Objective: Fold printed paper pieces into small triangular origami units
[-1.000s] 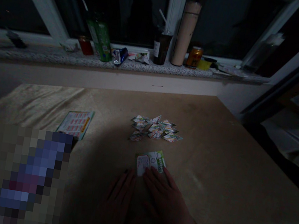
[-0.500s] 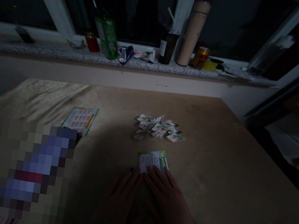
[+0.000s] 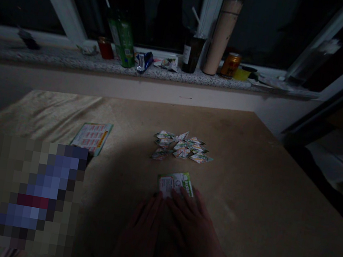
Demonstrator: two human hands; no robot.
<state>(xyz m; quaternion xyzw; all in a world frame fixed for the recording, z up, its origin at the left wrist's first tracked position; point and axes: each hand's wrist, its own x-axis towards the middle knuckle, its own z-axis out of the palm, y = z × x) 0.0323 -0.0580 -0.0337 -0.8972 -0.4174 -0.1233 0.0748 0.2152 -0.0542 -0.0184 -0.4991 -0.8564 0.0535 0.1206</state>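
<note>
A green and white printed paper lies flat on the table in front of me. My right hand rests over its near right part, fingers stretched out and flat. Close beside it, my left hand lies in dim light with its fingers extended, the tips at the paper's near left edge. The hands cover the near part of the paper. Just beyond it sit several small folded paper pieces, pointed and grouped in rough rows.
To the left lies a printed sheet with a green border, beside a pixelated, blurred-out area. The granite windowsill holds a green bottle, a dark cup, a tall pinkish flask and an orange can.
My right hand has shifted slightly to the right over the paper. My left hand has moved a little, staying at the near edge. The folded pieces have not moved.
</note>
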